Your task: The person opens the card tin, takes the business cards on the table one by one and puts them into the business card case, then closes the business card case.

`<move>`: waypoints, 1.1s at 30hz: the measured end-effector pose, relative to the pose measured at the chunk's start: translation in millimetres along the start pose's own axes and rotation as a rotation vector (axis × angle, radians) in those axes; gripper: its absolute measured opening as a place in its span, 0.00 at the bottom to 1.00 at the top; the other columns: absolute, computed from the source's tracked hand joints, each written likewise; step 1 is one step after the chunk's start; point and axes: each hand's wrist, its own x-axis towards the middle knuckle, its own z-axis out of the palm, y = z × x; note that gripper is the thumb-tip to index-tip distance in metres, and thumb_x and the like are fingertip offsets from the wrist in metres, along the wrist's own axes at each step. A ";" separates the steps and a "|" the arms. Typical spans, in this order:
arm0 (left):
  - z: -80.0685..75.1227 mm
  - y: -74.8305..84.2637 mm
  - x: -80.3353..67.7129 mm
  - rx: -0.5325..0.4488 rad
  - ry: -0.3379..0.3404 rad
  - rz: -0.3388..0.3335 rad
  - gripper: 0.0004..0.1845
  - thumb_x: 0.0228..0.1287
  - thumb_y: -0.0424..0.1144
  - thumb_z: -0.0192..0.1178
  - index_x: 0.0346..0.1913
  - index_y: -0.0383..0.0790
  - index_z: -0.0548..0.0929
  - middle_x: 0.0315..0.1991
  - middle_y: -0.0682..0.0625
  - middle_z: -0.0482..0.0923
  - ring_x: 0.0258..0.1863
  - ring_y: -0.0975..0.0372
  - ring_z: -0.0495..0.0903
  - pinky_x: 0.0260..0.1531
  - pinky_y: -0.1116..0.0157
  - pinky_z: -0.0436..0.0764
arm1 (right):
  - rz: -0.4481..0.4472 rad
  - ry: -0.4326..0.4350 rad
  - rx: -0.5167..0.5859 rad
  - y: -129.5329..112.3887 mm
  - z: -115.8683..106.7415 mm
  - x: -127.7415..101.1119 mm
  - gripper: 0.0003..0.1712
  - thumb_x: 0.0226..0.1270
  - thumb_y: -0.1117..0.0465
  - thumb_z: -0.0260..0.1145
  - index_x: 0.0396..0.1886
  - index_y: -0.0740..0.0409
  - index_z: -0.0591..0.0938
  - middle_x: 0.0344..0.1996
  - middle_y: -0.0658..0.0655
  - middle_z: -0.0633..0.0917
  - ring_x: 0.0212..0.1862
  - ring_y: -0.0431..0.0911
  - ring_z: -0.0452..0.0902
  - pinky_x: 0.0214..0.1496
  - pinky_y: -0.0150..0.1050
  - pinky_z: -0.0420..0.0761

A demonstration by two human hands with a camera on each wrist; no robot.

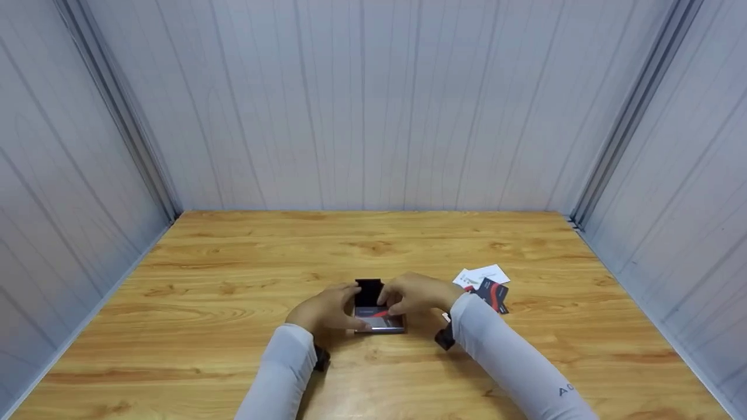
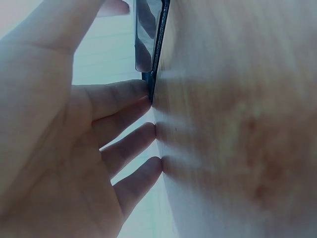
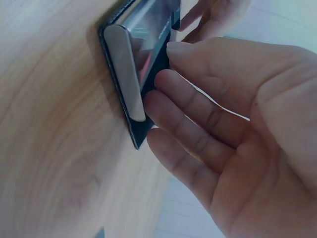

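An opened business card case [image 1: 367, 290] lies on the table, its black flap spread away from the person and its shiny metal tray [image 3: 124, 74] at the near side. A dark, red and grey business card [image 1: 366, 311] sits in the tray. My left hand [image 1: 324, 309] spans the case's left side, thumb on the near part of the tray, fingers fairly straight beside the flap. From the right, my right hand [image 1: 417, 293] reaches over the case with bent fingers. Its thumb and index finger meet at the card's far right part, partly hiding it.
Right of the case, partly behind the right wrist, lie several loose cards: white cards [image 1: 490, 273] and dark cards with a red stripe [image 1: 494, 293]. Pale panel walls [image 1: 362, 116] enclose the wooden table [image 1: 233, 256] at the back and both sides.
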 end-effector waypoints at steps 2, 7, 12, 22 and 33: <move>0.6 -0.1 0.2 -0.001 0.000 -0.006 0.54 0.55 0.61 0.73 0.77 0.37 0.62 0.76 0.41 0.58 0.75 0.48 0.55 0.71 0.49 0.60 | 0.018 0.005 -0.004 0.7 -2.6 -5.1 0.14 0.65 0.68 0.69 0.50 0.63 0.86 0.39 0.55 0.88 0.43 0.42 0.83 0.48 0.36 0.81; 0.9 -0.2 0.3 -0.009 0.001 -0.015 0.54 0.55 0.61 0.73 0.77 0.38 0.61 0.76 0.42 0.57 0.76 0.48 0.54 0.71 0.48 0.59 | 0.060 0.033 0.017 5.7 -13.5 -22.5 0.15 0.68 0.66 0.66 0.53 0.63 0.85 0.39 0.51 0.86 0.43 0.43 0.81 0.48 0.41 0.81; 1.0 0.4 -0.7 -0.017 -0.003 -0.015 0.53 0.55 0.61 0.73 0.78 0.39 0.61 0.77 0.43 0.56 0.76 0.48 0.53 0.71 0.48 0.59 | 0.059 0.058 0.022 18.7 -24.1 -45.1 0.15 0.70 0.65 0.66 0.54 0.65 0.84 0.37 0.52 0.87 0.42 0.44 0.82 0.48 0.43 0.82; 1.8 1.7 -3.9 -0.051 -0.003 -0.031 0.52 0.57 0.59 0.73 0.78 0.42 0.61 0.77 0.45 0.55 0.76 0.48 0.52 0.71 0.47 0.58 | 0.170 0.099 0.034 48.9 -31.5 -86.5 0.17 0.68 0.62 0.69 0.55 0.63 0.83 0.42 0.54 0.87 0.46 0.47 0.82 0.52 0.49 0.81; 0.9 2.0 -3.2 -0.040 -0.004 -0.012 0.52 0.57 0.58 0.73 0.78 0.39 0.61 0.77 0.43 0.57 0.76 0.48 0.53 0.71 0.48 0.59 | 0.269 0.104 0.063 71.4 -29.6 -113.1 0.17 0.59 0.63 0.77 0.47 0.62 0.84 0.44 0.56 0.86 0.47 0.51 0.82 0.52 0.50 0.81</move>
